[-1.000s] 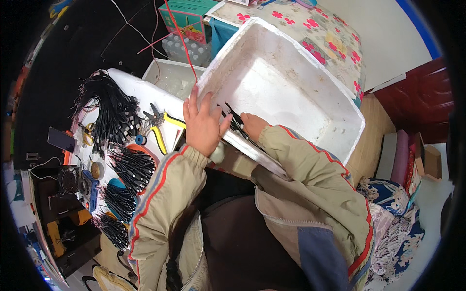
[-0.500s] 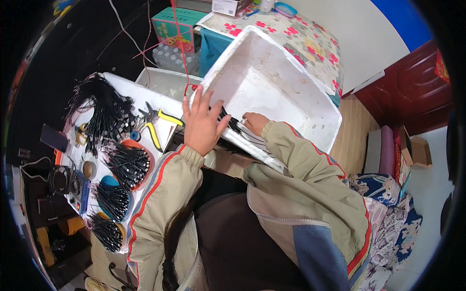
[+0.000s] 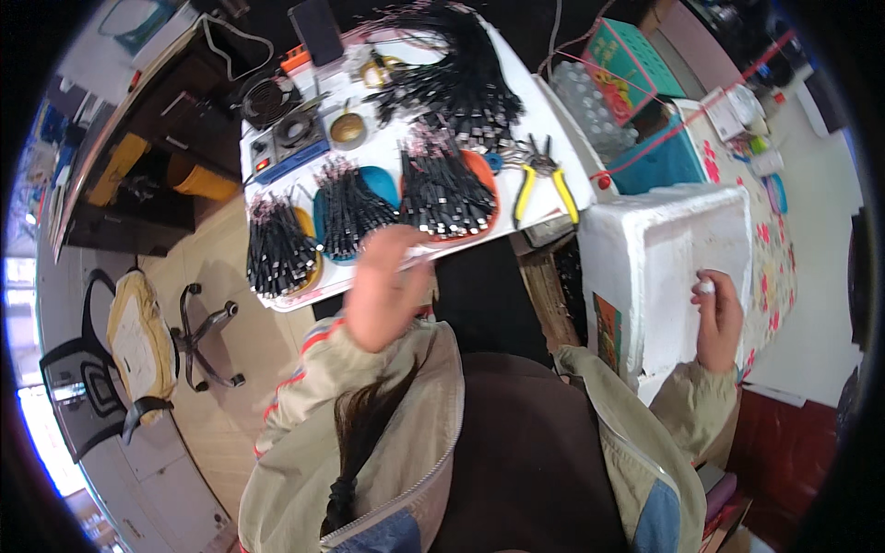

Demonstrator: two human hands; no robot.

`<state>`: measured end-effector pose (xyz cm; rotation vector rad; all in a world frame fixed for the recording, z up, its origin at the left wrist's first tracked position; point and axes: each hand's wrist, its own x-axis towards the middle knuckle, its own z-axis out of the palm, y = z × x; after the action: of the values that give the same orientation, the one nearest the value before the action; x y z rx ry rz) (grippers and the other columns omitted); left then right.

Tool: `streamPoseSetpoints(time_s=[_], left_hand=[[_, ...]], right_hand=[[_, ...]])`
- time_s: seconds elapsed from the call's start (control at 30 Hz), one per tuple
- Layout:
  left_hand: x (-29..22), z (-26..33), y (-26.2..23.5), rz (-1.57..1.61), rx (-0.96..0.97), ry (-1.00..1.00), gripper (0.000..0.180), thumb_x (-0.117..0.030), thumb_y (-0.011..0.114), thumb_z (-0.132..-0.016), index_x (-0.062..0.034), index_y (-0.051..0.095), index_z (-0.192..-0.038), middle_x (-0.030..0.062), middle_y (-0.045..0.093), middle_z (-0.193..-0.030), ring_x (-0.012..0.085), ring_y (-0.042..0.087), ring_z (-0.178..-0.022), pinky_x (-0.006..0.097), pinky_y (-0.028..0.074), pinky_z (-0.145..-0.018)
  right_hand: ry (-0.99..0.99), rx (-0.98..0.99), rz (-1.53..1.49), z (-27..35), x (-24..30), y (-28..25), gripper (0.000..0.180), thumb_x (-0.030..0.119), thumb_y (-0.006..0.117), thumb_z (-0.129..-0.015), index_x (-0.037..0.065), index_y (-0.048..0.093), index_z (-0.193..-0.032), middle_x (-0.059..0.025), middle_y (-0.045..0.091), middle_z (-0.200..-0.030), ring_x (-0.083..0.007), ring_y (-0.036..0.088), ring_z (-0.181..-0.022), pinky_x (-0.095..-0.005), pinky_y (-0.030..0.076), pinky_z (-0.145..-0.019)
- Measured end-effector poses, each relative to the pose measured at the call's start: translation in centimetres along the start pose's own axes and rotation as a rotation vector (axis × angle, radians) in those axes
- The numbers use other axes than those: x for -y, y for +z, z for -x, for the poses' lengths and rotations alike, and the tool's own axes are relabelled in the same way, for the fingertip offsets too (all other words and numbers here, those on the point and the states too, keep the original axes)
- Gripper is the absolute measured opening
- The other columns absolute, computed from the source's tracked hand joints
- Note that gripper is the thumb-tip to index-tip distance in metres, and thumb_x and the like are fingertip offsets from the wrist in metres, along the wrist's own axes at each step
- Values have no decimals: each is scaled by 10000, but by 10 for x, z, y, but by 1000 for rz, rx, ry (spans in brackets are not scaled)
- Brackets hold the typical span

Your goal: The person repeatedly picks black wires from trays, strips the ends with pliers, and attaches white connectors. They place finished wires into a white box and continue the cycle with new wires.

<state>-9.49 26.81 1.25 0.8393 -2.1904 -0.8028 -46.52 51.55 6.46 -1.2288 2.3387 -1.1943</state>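
My left hand (image 3: 383, 288), smeared by motion, hangs in front of the table's near edge, close to the bundles of short black cables. These cables, with silvery connector ends, lie in an orange tray (image 3: 486, 172), a blue tray (image 3: 380, 182) and a yellow tray (image 3: 306, 223). To the right, my right hand (image 3: 720, 323) is over the white foam box (image 3: 612, 240) with its fingers curled together. A small white piece (image 3: 706, 287) shows at its fingertips; I cannot tell whether it is held or worn. Part of the box's inside is hidden by its near wall.
Yellow-handled pliers (image 3: 544, 184) and a long heap of black cables (image 3: 466, 78) lie on the white table (image 3: 544, 120). A blue soldering station (image 3: 288, 158) and a small round tin (image 3: 348, 129) stand farther left. An office chair (image 3: 138, 341) is at the left.
My view has swung left toward the table. My left hand has left the foam box's edge and moved over by the cable trays. My right hand stays at the box.
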Motion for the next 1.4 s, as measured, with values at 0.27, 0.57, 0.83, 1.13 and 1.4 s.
streamPoseSetpoints(time_s=[0.27,0.57,0.83,1.13,1.4], left_hand=[[99,38,-112,-631,-407,-457,115,-107,614,-845,-6,562,-862,174,569,-800,380,555,-756,447,439,-654],[127,47,-133,-483,-481,-533,92,-83,613,-847,2,581,-859,145,564,-766,303,550,-666,398,435,-609],[125,62,-130,-245,-593,-518,83,-20,611,-840,-5,619,-922,113,578,-779,218,542,-655,324,443,-611],[108,54,-134,-175,-662,-447,147,-37,621,-858,-13,639,-1002,57,574,-780,130,481,-657,270,421,-599],[63,30,-110,1055,-628,-396,191,-92,564,-943,69,635,-1017,100,676,-928,132,615,-833,252,484,-772]], right_hand=[[-396,663,-152,-40,170,233,119,109,581,-888,11,605,-952,-84,622,-752,-141,591,-654,-294,457,-597],[-604,702,21,-55,249,424,164,163,582,-820,6,626,-807,-177,639,-731,-356,630,-711,-438,494,-666],[-539,675,119,-53,263,489,137,142,625,-767,11,665,-759,-180,654,-752,-348,644,-739,-420,516,-733],[-411,538,-199,-50,272,456,130,114,650,-788,-13,635,-816,-124,664,-703,-204,656,-629,-307,516,-619],[70,1137,-907,-4,256,374,131,124,593,-927,0,577,-967,-11,588,-737,-50,510,-583,-194,412,-533]])
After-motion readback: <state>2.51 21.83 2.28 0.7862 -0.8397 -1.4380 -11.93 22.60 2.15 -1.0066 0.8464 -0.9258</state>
